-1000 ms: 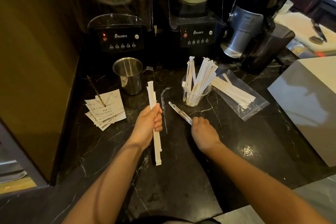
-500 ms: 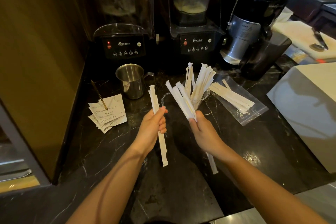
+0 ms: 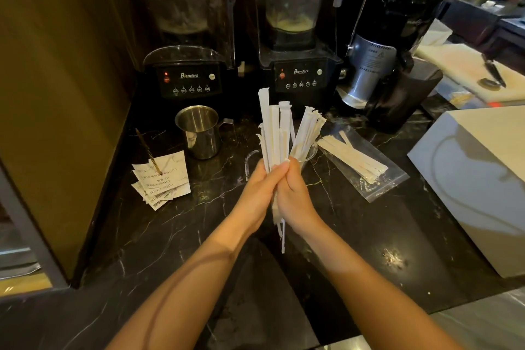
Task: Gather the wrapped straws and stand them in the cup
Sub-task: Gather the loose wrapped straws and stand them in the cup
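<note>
While both of our hands are pressed together around one bundle of wrapped straws [image 3: 275, 133], the job sits somewhere past its middle, as we judge it. Our left hand [image 3: 257, 193] and right hand [image 3: 295, 196] are both closed on that bundle, which stands nearly upright in the air above the middle of the dark marble desk [image 3: 369, 236], its lower ends poking out below our palms. Just behind it stands the clear cup [image 3: 308, 155], already holding a fan of straws in the cup [image 3: 308, 130] that lean toward the right. So one batch is in, and the batch we hold has not yet gone in.

More is left, we think: a clear plastic bag [image 3: 366, 167] lies to the right of the cup, with further wrapped straws lying flat on or in it; we cannot tell which.

As for writing, the two blender bases along the desk's back edge both read "Blenders": the left blender [image 3: 189, 76] and the right blender [image 3: 301, 72]. The paper slips [image 3: 163, 179] near the left edge carry printed lines too small for us to read, and the label on the steel machine [image 3: 372, 61] is equally illegible. A steel pitcher [image 3: 199, 130] stands beside the slips.
</note>
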`<action>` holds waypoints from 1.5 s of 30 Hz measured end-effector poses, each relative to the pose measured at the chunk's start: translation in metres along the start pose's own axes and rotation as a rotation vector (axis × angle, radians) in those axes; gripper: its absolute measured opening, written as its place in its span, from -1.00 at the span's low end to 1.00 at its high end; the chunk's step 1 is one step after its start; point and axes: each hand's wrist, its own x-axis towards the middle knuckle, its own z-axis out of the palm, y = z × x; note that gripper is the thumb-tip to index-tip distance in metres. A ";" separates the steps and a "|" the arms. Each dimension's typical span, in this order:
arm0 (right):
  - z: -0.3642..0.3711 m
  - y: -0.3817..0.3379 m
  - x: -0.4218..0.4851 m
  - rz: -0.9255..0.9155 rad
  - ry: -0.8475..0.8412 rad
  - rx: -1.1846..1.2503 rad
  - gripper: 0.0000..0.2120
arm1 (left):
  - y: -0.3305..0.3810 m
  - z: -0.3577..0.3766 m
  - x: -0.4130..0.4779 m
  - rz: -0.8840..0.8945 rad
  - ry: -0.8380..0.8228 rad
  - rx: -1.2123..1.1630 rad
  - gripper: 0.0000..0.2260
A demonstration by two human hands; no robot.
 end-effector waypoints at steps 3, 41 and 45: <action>-0.001 0.005 0.002 -0.069 0.013 -0.024 -0.69 | -0.001 0.008 0.004 0.017 0.028 0.037 -0.76; -0.034 0.064 0.009 -0.041 -0.208 -0.194 -0.35 | -0.035 -0.004 0.017 0.032 0.022 0.432 -0.83; -0.033 0.065 0.010 -0.052 -0.210 -0.214 -0.31 | -0.033 0.001 0.019 0.048 0.062 0.439 -0.77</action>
